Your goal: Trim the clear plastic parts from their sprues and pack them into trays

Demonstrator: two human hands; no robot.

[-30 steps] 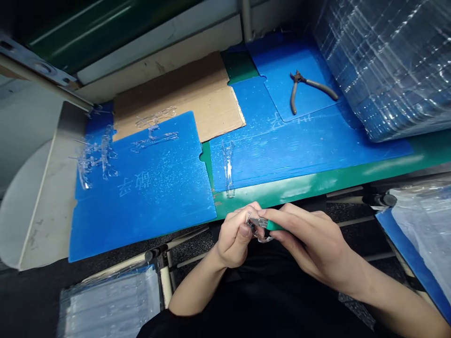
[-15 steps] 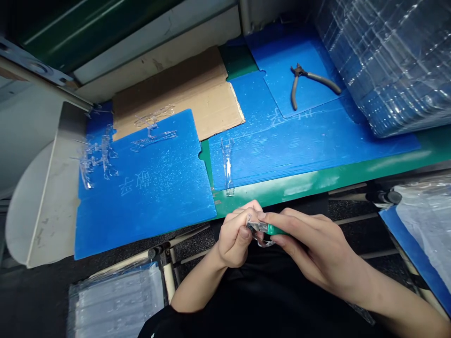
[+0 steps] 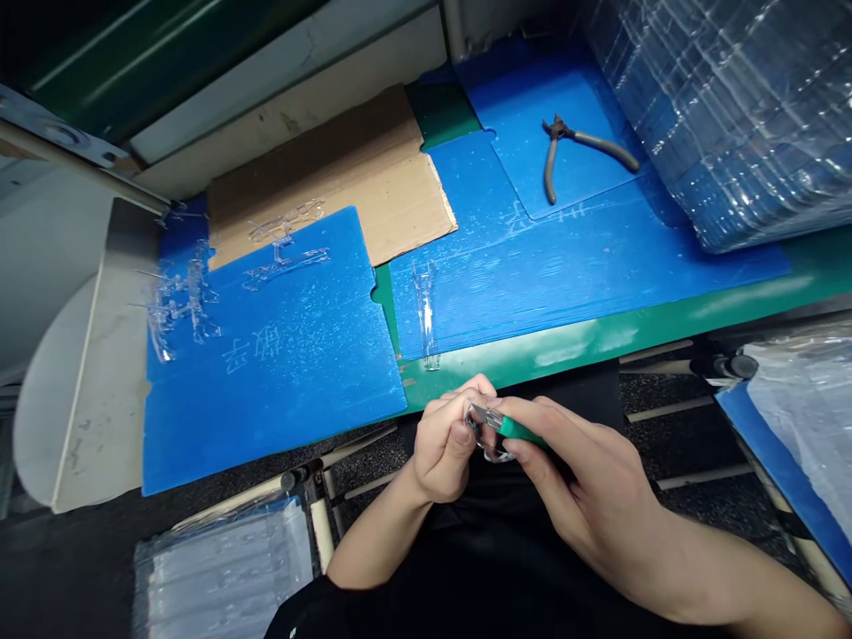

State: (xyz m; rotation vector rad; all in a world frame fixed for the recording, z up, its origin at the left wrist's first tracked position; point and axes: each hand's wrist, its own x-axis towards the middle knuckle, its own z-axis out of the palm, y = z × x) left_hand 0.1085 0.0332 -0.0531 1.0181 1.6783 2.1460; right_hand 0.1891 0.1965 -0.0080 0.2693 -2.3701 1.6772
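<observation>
My left hand [image 3: 445, 441] pinches a small clear moulded plastic piece [image 3: 491, 453], partly hidden by the fingers. My right hand [image 3: 572, 461] grips a green-handled cutting tool [image 3: 516, 429], and its metal tip [image 3: 485, 417] sits against the clear piece. Both hands are held together over my lap, just below the front edge of the green workbench [image 3: 586, 342]. The nearest loose item is a long clear plastic part [image 3: 424, 311], lying on a blue plastic board [image 3: 565, 275] above my hands.
Grey-handled side cutters [image 3: 572, 146] rest on a blue board at the back. Clear plastic sprues [image 3: 183, 302] lie on the left blue board [image 3: 280, 355], beside cardboard [image 3: 326, 186]. Plastic-wrapped stacks [image 3: 719, 115] stand at the back right, with more at lower left and right.
The whole scene has shifted slightly in view as my head moved. My hands keep the same hold on the clear piece and the green-handled tool.
</observation>
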